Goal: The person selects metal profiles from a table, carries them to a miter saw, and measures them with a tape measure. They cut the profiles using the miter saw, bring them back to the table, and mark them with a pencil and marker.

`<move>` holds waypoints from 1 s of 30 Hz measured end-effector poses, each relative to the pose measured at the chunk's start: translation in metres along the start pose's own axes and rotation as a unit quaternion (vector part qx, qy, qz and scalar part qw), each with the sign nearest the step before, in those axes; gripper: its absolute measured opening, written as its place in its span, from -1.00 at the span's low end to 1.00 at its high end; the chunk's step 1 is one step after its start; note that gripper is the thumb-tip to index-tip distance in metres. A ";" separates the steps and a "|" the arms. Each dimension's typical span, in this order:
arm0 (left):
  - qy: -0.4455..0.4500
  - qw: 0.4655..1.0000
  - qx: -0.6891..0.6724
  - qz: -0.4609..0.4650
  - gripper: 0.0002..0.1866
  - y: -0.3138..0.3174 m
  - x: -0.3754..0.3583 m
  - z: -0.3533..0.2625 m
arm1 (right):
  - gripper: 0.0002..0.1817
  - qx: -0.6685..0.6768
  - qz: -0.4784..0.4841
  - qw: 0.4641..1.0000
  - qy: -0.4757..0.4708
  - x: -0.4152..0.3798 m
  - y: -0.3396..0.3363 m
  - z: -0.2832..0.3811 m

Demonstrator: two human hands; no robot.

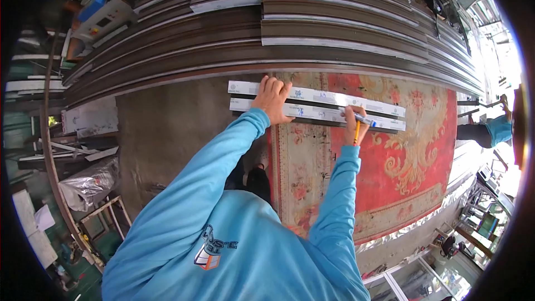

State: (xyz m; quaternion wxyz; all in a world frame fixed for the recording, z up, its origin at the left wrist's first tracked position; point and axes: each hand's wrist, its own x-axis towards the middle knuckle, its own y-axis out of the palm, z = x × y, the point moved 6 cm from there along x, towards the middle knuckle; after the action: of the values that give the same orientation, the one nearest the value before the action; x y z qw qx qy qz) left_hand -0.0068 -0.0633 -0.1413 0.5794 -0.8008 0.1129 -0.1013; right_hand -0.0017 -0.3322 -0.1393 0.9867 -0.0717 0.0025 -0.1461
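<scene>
Two profile bars with white printed film lie side by side: the far bar (329,96) and the near bar (317,113). Blue handwritten marks show on both. My left hand (271,99) lies across them toward their left part, fingers over the far bar and thumb by the near one, closed on the pair. Closed over the right part of the bars, my right hand (355,124) holds a blue-and-white marker pen (365,120). A yellow-orange pencil-like stick (356,134) is also in that hand. The fingers partly hide both.
Long brown profiles (223,28) are stacked beyond the bars. A worn red patterned carpet (412,161) covers the surface under their right side. A person in a blue top (497,130) is at the far right. Crinkled plastic wrap (92,181) and a metal frame (106,217) are at left.
</scene>
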 end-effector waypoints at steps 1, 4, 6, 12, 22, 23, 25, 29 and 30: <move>-0.007 1.000 -0.012 0.010 0.06 0.001 0.001 0.001 | -0.80 -0.002 -0.002 1.000 0.002 0.004 -0.011 -0.004; -0.009 1.000 0.002 0.021 0.07 -0.003 0.003 -0.001 | -0.79 -0.007 -0.010 1.000 -0.021 0.014 -0.033 -0.013; -0.007 1.000 0.002 0.018 0.06 -0.004 0.004 -0.001 | -0.79 0.005 -0.009 1.000 -0.011 0.014 -0.036 -0.012; -0.013 0.999 0.017 0.028 0.05 -0.007 0.004 -0.005 | -0.83 0.061 -0.007 0.998 -0.004 0.004 -0.039 -0.028; -0.014 0.999 0.033 -0.003 0.04 -0.004 0.004 -0.009 | -0.81 0.102 -0.039 0.994 -0.027 0.020 -0.039 -0.030; -0.022 0.999 0.024 0.005 0.04 -0.004 0.004 -0.008 | -0.81 0.102 -0.042 0.993 -0.028 0.019 -0.040 -0.029; -0.031 0.999 0.014 0.008 0.03 -0.005 0.004 -0.010 | -0.81 0.123 -0.008 0.992 -0.016 0.017 -0.036 -0.028; -0.039 0.999 0.026 0.011 0.03 -0.003 0.003 -0.010 | -0.81 0.094 0.057 0.994 0.023 0.023 -0.039 -0.023; -0.038 0.999 0.024 0.011 0.03 -0.003 0.003 -0.010 | -0.81 0.092 0.056 0.994 0.022 0.026 -0.042 -0.021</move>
State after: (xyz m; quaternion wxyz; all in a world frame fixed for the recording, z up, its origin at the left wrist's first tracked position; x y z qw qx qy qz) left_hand -0.0063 -0.0722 -0.1355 0.6030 -0.7890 0.0969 -0.0673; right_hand 0.0106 -0.3822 -0.1537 0.9954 0.0228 0.0150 -0.0918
